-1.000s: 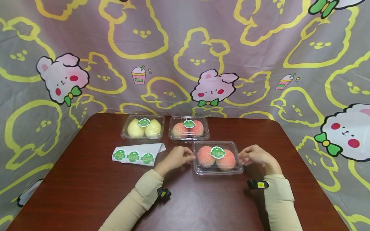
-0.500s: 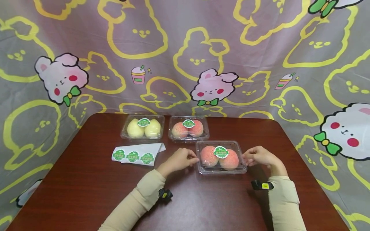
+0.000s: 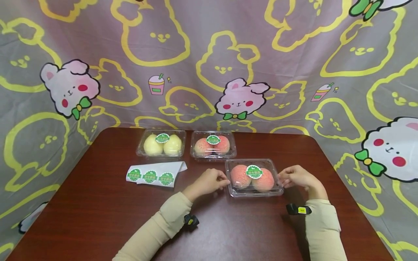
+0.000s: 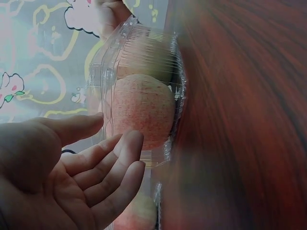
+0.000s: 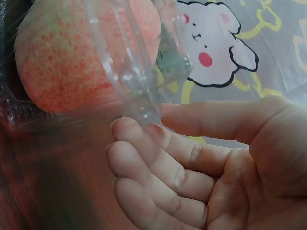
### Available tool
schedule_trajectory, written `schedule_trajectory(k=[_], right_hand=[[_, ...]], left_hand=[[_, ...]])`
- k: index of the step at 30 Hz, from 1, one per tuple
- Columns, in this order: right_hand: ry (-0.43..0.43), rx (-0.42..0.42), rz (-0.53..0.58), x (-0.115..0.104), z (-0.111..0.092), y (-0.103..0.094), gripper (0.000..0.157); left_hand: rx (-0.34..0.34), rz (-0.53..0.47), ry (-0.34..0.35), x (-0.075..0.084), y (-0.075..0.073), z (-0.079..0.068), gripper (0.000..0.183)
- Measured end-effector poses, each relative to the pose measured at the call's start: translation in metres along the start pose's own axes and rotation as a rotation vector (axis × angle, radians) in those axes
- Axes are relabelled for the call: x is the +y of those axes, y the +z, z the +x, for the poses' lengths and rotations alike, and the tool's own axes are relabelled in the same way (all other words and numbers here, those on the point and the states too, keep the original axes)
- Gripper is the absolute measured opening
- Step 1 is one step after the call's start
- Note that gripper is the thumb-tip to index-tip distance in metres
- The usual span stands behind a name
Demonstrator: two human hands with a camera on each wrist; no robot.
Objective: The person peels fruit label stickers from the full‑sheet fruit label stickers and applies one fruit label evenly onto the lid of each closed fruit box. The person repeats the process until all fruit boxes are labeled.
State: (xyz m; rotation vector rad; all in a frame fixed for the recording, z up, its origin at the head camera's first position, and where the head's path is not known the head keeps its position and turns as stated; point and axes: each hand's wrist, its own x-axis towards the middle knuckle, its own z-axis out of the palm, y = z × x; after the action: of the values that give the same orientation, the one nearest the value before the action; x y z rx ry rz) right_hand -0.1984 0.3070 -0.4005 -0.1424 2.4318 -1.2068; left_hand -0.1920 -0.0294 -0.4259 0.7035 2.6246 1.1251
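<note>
A clear plastic fruit box [image 3: 254,192] holding two peaches [image 3: 241,176], with a round green-and-white sticker [image 3: 254,172] on its lid, lies on the table between both hands. At its left edge is my left hand [image 3: 210,183]; the left wrist view shows this hand's thumb [image 4: 81,127] by the rim and its fingers loosely bent, with a gap between them. My right hand [image 3: 302,179] pinches the rim at the right end. In the right wrist view its thumb [image 5: 216,117] and index finger meet at that rim.
Behind stand a box of two pale yellow pears [image 3: 162,145] and a second peach box [image 3: 213,154], both stickered. A white sticker sheet [image 3: 150,175] with several green labels lies left of my left hand. A patterned curtain [image 3: 209,47] surrounds the brown table [image 3: 98,217].
The near peach box has slid to the right along the table, and both hands have moved right with it. The two back boxes and the sticker sheet stay put.
</note>
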Motion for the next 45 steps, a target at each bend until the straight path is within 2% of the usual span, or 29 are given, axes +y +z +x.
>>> schedule_trajectory(k=[10,26,32,39,45], right_hand=[[0.035,0.028,0.035,0.009,-0.003,-0.01,0.034],[0.073,0.089,0.054,0.023,-0.01,-0.024,0.035],[0.087,0.092,0.007,0.024,-0.014,-0.027,0.035],[0.075,0.02,0.009,0.022,-0.02,-0.028,0.036],[0.069,0.038,0.018,0.024,-0.018,-0.027,0.036]], left_hand=[[0.015,0.04,0.0,0.014,0.009,0.011,0.02],[0.027,0.037,-0.002,0.029,0.026,0.028,0.022],[0.038,0.069,0.01,0.03,0.029,0.027,0.024],[-0.017,0.083,0.013,0.033,0.03,0.02,0.023],[-0.011,0.079,0.005,0.035,0.031,0.02,0.021]])
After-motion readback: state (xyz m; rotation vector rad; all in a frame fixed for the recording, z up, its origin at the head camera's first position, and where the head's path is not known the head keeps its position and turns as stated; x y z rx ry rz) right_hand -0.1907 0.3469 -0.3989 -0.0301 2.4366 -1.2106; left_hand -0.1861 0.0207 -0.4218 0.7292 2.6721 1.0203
